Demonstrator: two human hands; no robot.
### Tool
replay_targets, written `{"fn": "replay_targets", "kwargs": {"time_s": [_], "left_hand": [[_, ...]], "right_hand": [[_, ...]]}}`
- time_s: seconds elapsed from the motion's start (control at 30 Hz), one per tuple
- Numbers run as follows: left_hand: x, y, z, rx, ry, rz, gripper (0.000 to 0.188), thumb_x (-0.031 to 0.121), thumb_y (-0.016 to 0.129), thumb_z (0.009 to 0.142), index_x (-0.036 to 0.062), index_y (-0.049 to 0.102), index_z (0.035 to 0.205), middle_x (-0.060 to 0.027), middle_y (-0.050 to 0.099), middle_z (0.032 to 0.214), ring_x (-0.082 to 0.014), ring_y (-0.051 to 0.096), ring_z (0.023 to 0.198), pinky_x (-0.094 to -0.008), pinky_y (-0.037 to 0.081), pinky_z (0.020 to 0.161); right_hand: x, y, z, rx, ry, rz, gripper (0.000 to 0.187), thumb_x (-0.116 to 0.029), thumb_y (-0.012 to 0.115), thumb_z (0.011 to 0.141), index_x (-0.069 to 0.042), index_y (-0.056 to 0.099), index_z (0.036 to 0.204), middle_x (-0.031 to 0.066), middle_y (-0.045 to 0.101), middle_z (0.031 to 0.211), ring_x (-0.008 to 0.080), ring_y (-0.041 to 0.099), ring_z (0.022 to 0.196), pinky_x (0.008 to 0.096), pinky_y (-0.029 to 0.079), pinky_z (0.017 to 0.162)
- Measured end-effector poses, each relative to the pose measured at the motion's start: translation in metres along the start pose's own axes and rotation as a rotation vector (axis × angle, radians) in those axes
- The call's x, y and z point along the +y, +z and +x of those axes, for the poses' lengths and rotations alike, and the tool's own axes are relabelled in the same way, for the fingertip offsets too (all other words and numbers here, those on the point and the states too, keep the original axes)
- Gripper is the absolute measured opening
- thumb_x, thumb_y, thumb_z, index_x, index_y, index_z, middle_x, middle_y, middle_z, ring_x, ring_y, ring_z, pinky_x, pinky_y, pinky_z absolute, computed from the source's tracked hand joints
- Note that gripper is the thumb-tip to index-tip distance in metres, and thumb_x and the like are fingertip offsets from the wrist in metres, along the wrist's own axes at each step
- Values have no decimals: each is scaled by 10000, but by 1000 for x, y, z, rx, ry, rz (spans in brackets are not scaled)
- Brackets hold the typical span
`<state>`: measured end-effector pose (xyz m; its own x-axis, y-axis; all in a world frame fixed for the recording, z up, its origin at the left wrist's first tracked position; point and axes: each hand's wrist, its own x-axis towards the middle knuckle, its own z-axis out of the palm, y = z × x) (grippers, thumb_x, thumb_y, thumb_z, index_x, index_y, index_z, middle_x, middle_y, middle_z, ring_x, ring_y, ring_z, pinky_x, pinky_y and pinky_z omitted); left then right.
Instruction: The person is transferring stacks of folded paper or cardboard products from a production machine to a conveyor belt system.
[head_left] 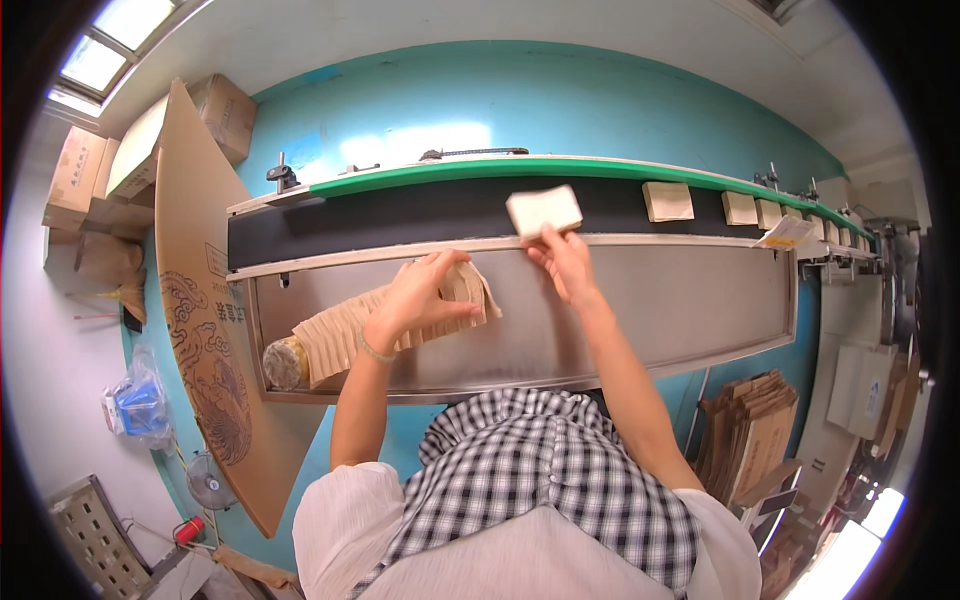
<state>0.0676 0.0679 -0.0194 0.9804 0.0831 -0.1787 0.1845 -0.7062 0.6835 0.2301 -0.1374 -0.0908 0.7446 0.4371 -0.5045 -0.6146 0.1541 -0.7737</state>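
My right hand (567,264) pinches the near edge of a cream-coloured stack of folded paper (545,212) and holds it over the black conveyor belt (400,222). To the left, a long row of folded tan paper stacks (335,335) lies slantwise on the metal tray (650,305). A short cylinder (286,362) wrapped in clear or yellowish film stands against the row's left end. My left hand (412,300) is curved across the row near its right end, fingers on the far side and thumb on the near side.
Several more paper stacks (668,202) sit along the belt toward the right, beside a green guide rail (580,166). A yellow-and-white card (787,234) juts out there. A large cardboard sheet (205,300) stands at the left. Flattened cartons (750,430) lean at the lower right.
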Motion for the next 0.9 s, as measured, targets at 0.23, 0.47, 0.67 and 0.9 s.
{"fn": "replay_targets", "kwargs": {"time_s": [0.23, 0.47, 0.67, 0.9], "left_hand": [[-6, 2, -3, 98, 71, 83, 833, 551, 852, 655, 112, 571, 1305, -165, 663, 1223, -344, 653, 1076, -460, 487, 937], [-8, -6, -9, 14, 2, 29, 824, 567, 846, 656, 136, 572, 1303, -127, 667, 1226, -324, 657, 1066, -468, 482, 929], [-8, -4, -10, 16, -27, 19, 778, 558, 842, 666, 127, 583, 1260, -129, 672, 1191, -326, 665, 1033, -448, 496, 906], [-25, -2, -14, 37, 17, -37, 841, 545, 851, 660, 140, 558, 1337, -142, 647, 1255, -323, 619, 1152, -465, 441, 985]], "right_hand": [[56, 39, -49, -184, -332, -792, 353, -349, 627, 1001, -29, 624, 1148, 79, 685, 1043, 150, 656, 876, 267, 519, 767], [42, 42, -62, -233, 146, -358, 474, -365, 665, 970, 34, 616, 1220, 95, 686, 1083, 146, 635, 961, 304, 518, 841], [37, 23, -17, -58, -80, -150, 369, -233, 641, 983, 48, 591, 1216, 115, 693, 1049, 157, 681, 923, 290, 583, 772], [61, 50, -34, -225, -35, -746, 488, -362, 656, 983, 67, 571, 1199, 112, 678, 998, 160, 678, 862, 274, 548, 721]]}}
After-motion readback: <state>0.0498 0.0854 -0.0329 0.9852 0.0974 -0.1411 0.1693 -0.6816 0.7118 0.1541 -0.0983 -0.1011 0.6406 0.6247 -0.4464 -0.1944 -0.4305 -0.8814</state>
